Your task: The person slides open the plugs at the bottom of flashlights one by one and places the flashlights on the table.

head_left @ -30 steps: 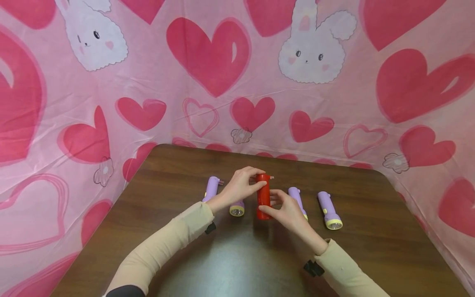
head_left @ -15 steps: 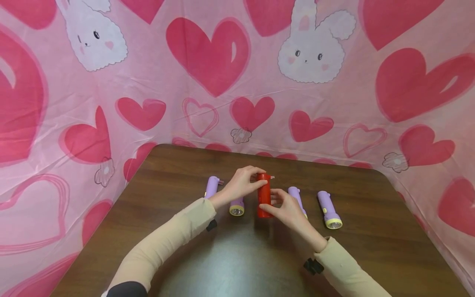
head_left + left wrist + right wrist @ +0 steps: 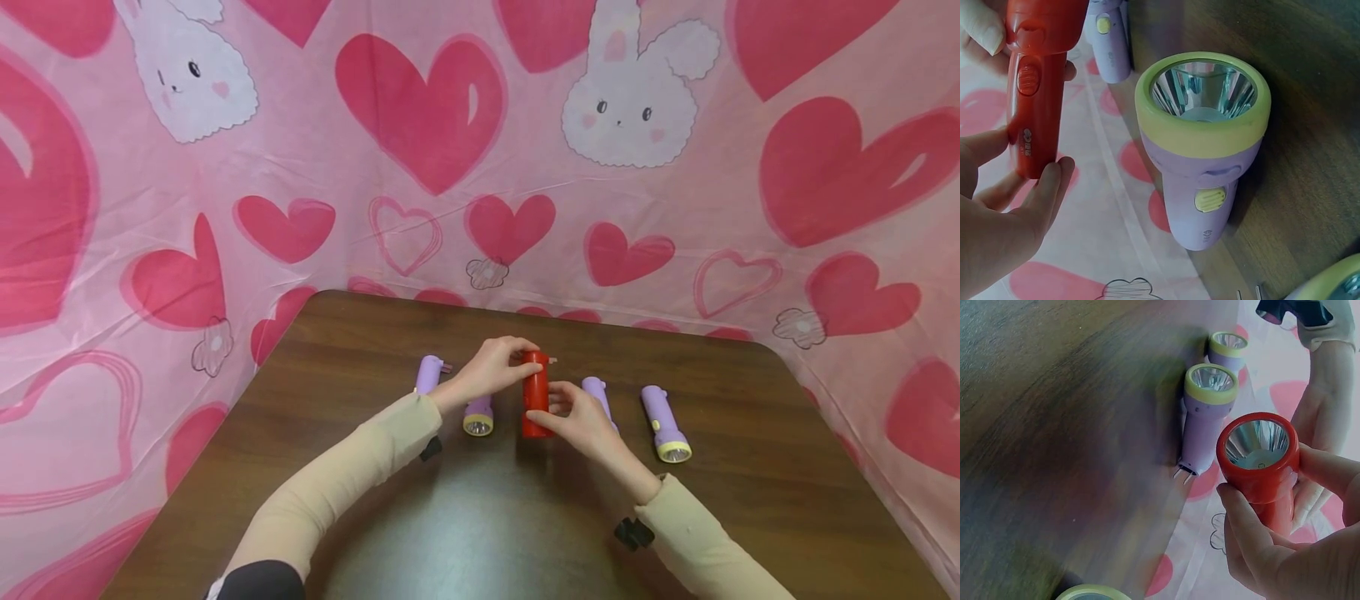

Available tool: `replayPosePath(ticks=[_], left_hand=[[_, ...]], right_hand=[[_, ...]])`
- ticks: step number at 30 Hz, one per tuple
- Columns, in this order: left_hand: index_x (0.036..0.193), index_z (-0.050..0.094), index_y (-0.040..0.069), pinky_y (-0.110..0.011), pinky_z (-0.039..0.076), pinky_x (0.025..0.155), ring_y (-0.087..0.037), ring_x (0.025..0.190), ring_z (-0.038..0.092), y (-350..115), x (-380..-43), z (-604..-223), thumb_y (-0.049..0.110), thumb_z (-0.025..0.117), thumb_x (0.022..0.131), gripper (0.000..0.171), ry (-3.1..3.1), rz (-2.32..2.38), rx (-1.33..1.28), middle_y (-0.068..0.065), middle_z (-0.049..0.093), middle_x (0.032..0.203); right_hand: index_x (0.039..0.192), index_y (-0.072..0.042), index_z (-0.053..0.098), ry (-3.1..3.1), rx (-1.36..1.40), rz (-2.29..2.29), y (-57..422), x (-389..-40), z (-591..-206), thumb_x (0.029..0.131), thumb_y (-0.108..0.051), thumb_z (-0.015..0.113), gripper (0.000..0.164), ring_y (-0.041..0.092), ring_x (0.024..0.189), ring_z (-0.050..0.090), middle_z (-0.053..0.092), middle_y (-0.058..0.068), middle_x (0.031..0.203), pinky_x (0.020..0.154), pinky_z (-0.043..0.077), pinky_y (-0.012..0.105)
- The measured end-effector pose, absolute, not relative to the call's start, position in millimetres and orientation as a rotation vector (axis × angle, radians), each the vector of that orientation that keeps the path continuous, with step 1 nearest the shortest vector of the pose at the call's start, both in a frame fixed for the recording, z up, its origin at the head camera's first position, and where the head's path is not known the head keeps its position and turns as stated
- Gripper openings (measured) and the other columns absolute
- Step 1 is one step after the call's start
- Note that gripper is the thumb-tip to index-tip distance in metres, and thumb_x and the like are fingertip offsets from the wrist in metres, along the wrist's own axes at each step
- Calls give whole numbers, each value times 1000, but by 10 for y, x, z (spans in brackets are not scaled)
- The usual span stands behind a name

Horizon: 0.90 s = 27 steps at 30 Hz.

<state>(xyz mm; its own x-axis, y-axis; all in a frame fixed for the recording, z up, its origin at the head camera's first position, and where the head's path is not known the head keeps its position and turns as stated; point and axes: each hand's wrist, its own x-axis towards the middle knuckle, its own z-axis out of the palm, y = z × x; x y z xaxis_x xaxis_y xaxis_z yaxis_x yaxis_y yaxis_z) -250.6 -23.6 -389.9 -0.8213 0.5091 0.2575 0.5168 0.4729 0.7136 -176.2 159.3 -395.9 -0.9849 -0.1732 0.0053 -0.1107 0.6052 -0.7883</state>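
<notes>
Left hand (image 3: 497, 367): thumb and fingers pinching the tail end of the red flashlight. Right hand (image 3: 577, 419): thumb and fingers curled about its lens end.

Item held: red flashlight (image 3: 536, 392), between both hands at mid-table, lens end toward the person; metal prongs at the tail.

Edges and room: dark wood tabletop (image 3: 465, 533), rounded far corners; back edge beyond the hands, well apart from them. A broad stretch of wood on the near side.

Markings: pale logo with small characters (image 3: 1027, 142) on the red body below a ribbed switch (image 3: 1029, 80); not legible. Dark mark on a purple body in the left wrist view, too small to read.

Surroundings: four purple flashlights with yellow trim, two per side. Far-left flashlight (image 3: 429, 373), prongs out, lower part behind the left arm; inner-left flashlight (image 3: 478, 426), partly under the left wrist; inner-right flashlight (image 3: 597, 393), just beside the right hand and partly hidden by it; far-right flashlight (image 3: 663, 423), in full view. Pink backdrop (image 3: 540, 179), printed hearts and rabbits.
</notes>
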Motion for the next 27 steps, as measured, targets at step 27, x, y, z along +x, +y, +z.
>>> replayPosePath(ticks=[27], left_hand=[[116,70,3,-29,57,89,-20,100,69,-144,-2707,-4039,21,65,96,27,-2840,-1239,-974,-10,74,111]], right_hand=[[119,8,63,2700,-182,-1273,1628,-1894,-4062,85,-24,77,49,25,92,70,73,20,104,79,61,37]])
